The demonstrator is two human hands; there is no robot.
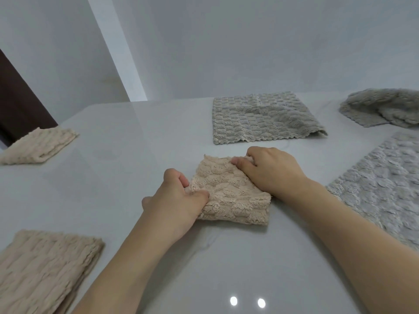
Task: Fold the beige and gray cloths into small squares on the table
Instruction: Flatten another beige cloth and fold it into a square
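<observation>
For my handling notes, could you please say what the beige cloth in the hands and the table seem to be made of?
Beige cloth: probably plush microfibre or terry, judging by its fuzzy, ridged pile and frayed-looking edges. Table: hard, glossy pale grey, perhaps glass or lacquer, since it mirrors two lamps.

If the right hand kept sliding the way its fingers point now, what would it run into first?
The right hand points up-left along the beige cloth it pinches. Past that corner the table looks bare; the folded gray cloth lies off to the right of that line, though depth is uncertain.
</observation>
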